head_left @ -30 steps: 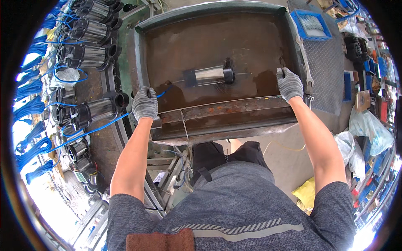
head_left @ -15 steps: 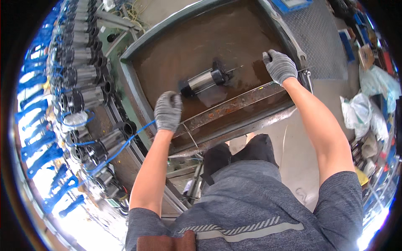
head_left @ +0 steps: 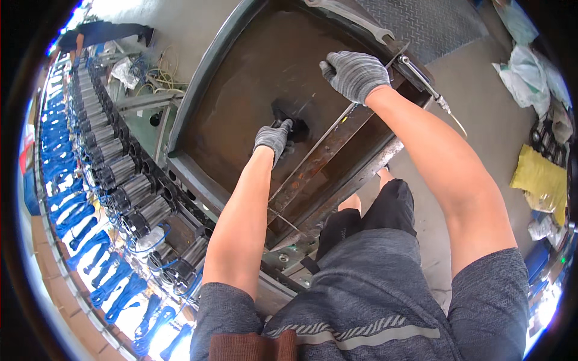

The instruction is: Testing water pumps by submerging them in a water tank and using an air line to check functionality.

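My left hand (head_left: pixel 276 139), in a grey striped glove, reaches into a trough (head_left: pixel 190 174) of brownish water. Its fingers are closed around the black end of a cylindrical pump (head_left: pixel 297 127). Most of the pump's body is hidden by the hand and the murky water. My right hand (head_left: pixel 356 77), gloved alike, hovers over the trough's right side, loosely curled with the thumb apart. Nothing shows in it. Just beyond it lies a large open-ended wrench (head_left: pixel 355 21), on the trough's far right rim.
A rusty bar (head_left: pixel 325 147) crosses the trough's near side. At the right corner sits a metal air nozzle or tool (head_left: pixel 424 81). Silver-and-black pumps (head_left: pixel 133 191) stand in a long row at left, with bundled blue cables (head_left: pixel 99 259). Plastic bags (head_left: pixel 524 78) lie at right. Another person (head_left: pixel 108 35) is far left.
My left hand has moved in and taken hold of the pump, which was lying in view with its steel body showing. My right hand has shifted left. The view has turned.
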A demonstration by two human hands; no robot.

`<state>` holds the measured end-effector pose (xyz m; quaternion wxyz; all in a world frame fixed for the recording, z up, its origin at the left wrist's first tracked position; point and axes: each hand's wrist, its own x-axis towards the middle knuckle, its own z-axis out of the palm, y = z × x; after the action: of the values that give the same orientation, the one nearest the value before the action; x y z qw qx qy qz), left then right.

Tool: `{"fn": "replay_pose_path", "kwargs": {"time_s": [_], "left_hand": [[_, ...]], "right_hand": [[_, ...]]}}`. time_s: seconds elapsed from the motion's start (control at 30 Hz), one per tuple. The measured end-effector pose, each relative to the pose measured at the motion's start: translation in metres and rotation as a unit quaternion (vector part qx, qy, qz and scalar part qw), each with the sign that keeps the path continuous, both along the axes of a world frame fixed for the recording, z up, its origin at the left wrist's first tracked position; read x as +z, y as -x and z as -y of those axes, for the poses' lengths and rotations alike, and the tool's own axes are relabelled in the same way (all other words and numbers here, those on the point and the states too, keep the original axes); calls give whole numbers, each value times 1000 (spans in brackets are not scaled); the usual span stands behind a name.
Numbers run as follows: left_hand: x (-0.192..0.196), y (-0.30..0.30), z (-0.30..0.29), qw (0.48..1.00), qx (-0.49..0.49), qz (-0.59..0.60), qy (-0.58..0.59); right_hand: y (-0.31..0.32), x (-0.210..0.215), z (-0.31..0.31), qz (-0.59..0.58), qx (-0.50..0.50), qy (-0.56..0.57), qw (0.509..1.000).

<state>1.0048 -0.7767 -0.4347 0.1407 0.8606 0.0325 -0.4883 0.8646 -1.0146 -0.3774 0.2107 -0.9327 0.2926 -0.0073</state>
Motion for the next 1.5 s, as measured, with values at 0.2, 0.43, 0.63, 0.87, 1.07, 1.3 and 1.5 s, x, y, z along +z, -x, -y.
{"fn": "replay_pose_path", "kwargs": {"time_s": [0.2,0.43,0.63,0.87,1.07,1.3,1.5], "left_hand": [[19,3,-22,998,-6,40,52],[42,19,-43,995,15,57,78],[36,17,-65,995,-3,71,75],[47,22,-61,994,-23,82,64],[42,18,-73,995,-13,73,70],[52,23,-66,993,-35,88,70],[23,6,-97,992,-70,98,49]], "right_hand": [[4,-7,4,19,4,2,1000],[3,-10,3,42,12,15,999],[1,-5,3,14,11,-4,1000],[2,-7,5,3,12,7,1000],[-1,-7,2,6,14,7,1000],[1,-8,3,-3,13,12,1000],[-1,-11,1,35,12,23,999]]}}
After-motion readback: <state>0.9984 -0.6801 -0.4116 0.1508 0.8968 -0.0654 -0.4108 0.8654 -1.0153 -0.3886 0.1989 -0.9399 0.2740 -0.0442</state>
